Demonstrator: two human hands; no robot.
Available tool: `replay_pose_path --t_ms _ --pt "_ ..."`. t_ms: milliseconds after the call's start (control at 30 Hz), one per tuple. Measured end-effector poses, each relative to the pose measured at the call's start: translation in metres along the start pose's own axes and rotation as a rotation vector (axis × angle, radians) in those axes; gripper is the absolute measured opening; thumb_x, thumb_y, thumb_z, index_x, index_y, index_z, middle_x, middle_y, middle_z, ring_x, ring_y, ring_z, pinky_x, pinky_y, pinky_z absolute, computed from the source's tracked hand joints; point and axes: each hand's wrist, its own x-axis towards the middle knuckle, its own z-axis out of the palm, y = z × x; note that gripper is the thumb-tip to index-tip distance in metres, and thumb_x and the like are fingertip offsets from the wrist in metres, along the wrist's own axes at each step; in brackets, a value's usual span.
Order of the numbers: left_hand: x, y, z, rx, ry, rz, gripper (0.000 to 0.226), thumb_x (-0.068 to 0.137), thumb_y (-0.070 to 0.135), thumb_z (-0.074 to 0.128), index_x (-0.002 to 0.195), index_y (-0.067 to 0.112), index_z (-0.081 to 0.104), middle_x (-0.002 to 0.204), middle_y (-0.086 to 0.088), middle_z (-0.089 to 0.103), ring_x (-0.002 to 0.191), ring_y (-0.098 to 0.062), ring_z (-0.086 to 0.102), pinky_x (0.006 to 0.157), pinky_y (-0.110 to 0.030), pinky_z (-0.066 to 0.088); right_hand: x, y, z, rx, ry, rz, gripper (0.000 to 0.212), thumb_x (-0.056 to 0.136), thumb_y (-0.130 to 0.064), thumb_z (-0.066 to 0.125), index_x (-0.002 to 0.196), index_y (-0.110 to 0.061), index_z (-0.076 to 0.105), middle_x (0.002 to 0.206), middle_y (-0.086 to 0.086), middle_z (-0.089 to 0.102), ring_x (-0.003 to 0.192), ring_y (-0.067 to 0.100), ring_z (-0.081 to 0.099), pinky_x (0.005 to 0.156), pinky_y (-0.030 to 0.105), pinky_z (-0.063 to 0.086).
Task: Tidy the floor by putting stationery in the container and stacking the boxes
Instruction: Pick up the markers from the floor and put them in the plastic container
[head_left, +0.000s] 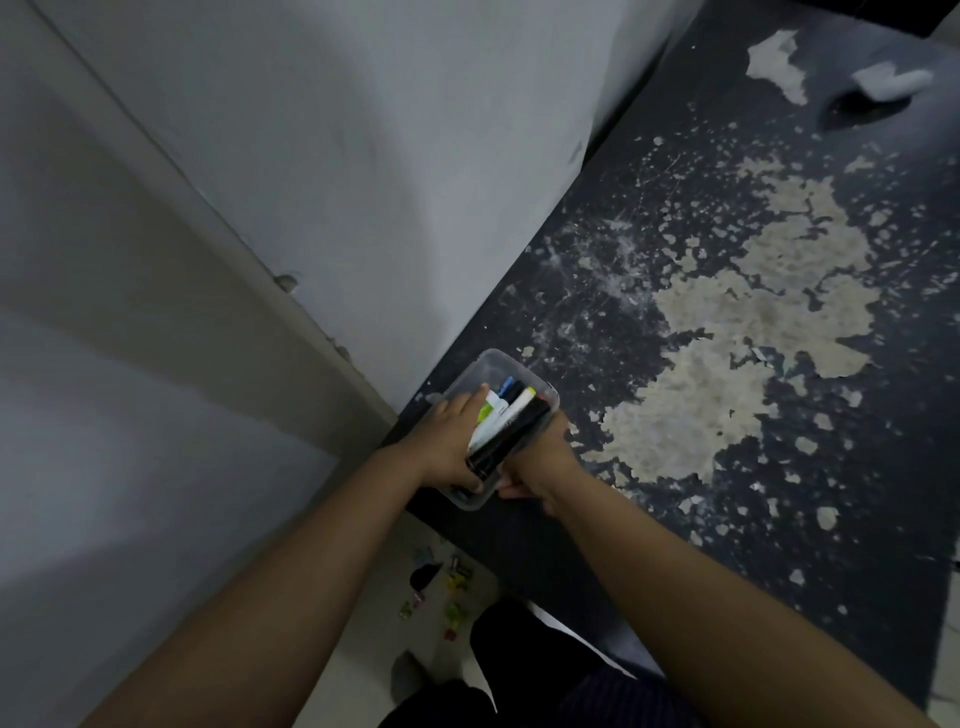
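My left grip (451, 447) and right grip (540, 457) clasp the clear container (496, 364) of markers (511, 421) on the worn black counter (727, 364) by a grey wall (311, 156); small floor clutter (452, 597) is blurred.

Counter (779, 467): dark, near-black top, its coating worn away in large pale beige patches across the middle and far end, with fine white scratches and flecks between them. Left edge runs along a grey wall.

On it, at the near left edge beside the wall: a clear plastic container (480, 371), rectangular with rounded corners, holding markers (511, 415) laid lengthwise, black barrels with blue, white and yellow-green ends.

Far right corner: a small white object (891, 83), blurred, kind unclear.

Floor (363, 649) below the counter's near edge: pale, with small coloured bits (457, 613), green, yellow and red, scattered together; too blurred to name.
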Motion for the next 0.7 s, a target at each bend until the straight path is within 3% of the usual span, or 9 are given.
replay_pose_path --t_ms 167,333,433,567,633,700 --pt "0.005 0.005 -0.008 -0.283 0.039 -0.020 0.078 0.087 0.029 0.063 0.150 0.016 0.017 0.148 -0.008 0.033 0.136 -0.024 0.034 0.101 -0.023 0.028 0.000 0.003 -0.001 0.019 -0.001 -0.008 0.057 0.090 -0.004 0.044 0.134 -0.029 0.018 0.087 0.021 0.065 0.053 0.024 0.060 0.053 0.037 0.057" --pt "0.009 0.008 0.000 -0.150 0.072 -0.077 0.068 0.096 0.031 0.047 0.151 0.011 0.011 0.153 -0.011 0.028 0.138 -0.027 0.031 0.111 -0.032 0.029 -0.004 -0.001 -0.005 0.016 -0.008 -0.011 0.049 0.087 0.001 0.041 0.128 -0.021 0.028 0.080 0.020 0.067 0.053 0.024 0.063 0.052 0.036 0.057" --pt "0.009 0.007 0.005 -0.067 0.139 -0.123 0.053 0.099 0.020 0.038 0.149 0.014 0.021 0.145 -0.012 0.033 0.121 -0.025 0.043 0.104 -0.035 0.038 -0.006 -0.005 -0.010 0.021 -0.011 0.007 0.046 0.085 0.006 0.041 0.124 -0.017 0.033 0.082 0.019 0.067 0.056 0.024 0.064 0.053 0.034 0.057" --pt "0.008 0.007 0.007 -0.020 0.313 -0.147 0.058 0.094 0.004 0.047 0.147 0.008 0.024 0.134 -0.017 0.047 0.115 -0.030 0.052 0.093 -0.037 0.044 -0.008 -0.009 -0.016 -0.009 0.014 -0.026 0.029 0.086 0.008 0.038 0.106 -0.008 0.053 0.077 0.017 0.066 0.059 0.024 0.063 0.059 0.036 0.055" --pt "0.008 0.007 0.005 -0.086 0.419 -0.140 0.051 0.090 0.005 0.056 0.139 0.008 0.041 0.122 -0.017 0.060 0.110 -0.031 0.058 0.090 -0.039 0.047 -0.009 -0.012 -0.018 -0.018 0.044 -0.035 0.023 0.086 0.007 0.041 0.096 -0.009 0.052 0.083 0.019 0.065 0.065 0.026 0.062 0.069 0.040 0.056" --pt "0.005 0.006 0.004 -0.169 0.483 -0.125 0.030 0.088 0.006 0.058 0.118 0.007 0.058 0.108 -0.016 0.066 0.100 -0.031 0.063 0.080 -0.038 0.050 -0.011 -0.012 -0.018 -0.026 0.067 -0.043 0.022 0.085 0.007 0.045 0.100 -0.009 0.050 0.096 0.023 0.065 0.076 0.029 0.063 0.074 0.041 0.056"
